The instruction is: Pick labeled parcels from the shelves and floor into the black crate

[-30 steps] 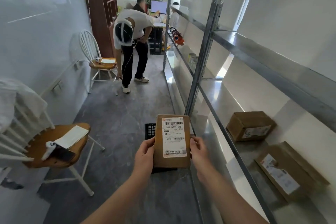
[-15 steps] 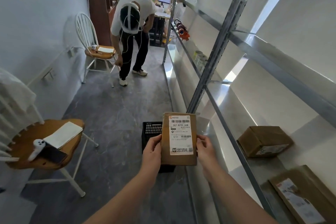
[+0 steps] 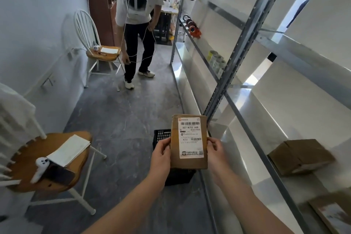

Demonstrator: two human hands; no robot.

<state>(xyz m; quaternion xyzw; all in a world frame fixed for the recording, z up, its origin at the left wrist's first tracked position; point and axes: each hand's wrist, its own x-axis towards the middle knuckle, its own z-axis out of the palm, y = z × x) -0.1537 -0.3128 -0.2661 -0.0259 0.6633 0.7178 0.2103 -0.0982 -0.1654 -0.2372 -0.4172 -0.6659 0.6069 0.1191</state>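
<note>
I hold a flat brown parcel [image 3: 175,146] upright in front of me, its white barcode label facing me. My left hand [image 3: 161,156] grips its left edge and my right hand [image 3: 215,153] grips its right edge. Directly behind and below it, the black crate [image 3: 161,136] stands on the grey floor beside the shelf post, mostly hidden by the parcel and my hands. On the metal shelf to the right lie a brown box [image 3: 300,156] and, at the bottom right corner, a flat labeled parcel [image 3: 334,214].
A metal shelving unit [image 3: 245,42] runs along the right. A wooden-seat chair [image 3: 47,159] with papers and a phone stands at the left; a second chair [image 3: 102,53] is farther back. A person [image 3: 138,30] bends over in the aisle ahead.
The view has tilted down and moved forward; the parcel stays in both hands above the crate. The person ahead looks closer and has stepped slightly along the aisle.
</note>
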